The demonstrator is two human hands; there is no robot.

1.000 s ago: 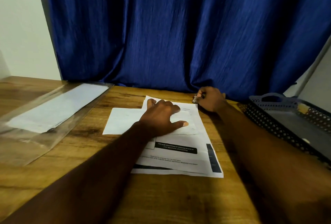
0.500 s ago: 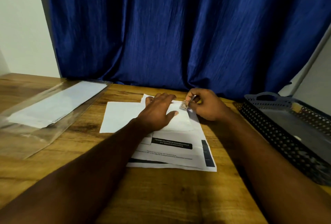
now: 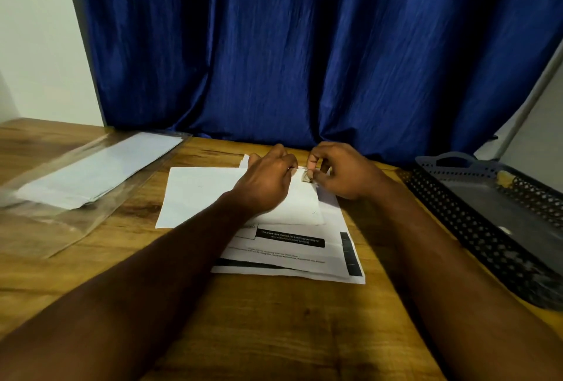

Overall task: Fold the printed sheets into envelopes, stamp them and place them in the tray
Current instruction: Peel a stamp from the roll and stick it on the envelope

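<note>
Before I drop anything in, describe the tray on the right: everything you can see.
The tray is dark grey, plastic by its look, with low walls pierced by rows of small holes and a handle arching over its far end. It stands flat on the wooden table at the right, partly cut off by the frame edge. Its floor shows no envelope, only a pale speck; a yellowish scrap sits on the far rim.

1. The sheet (image 3: 332, 225) carries a black bar (image 3: 290, 238) with two lines of white lettering, too blurred to read.
2. Below the bar, small print (image 3: 278, 256) runs across the same sheet (just as blurred).
3. The stamp (image 3: 306, 177) is too small for any mark to be made out.
4. So no text can be read.
</note>
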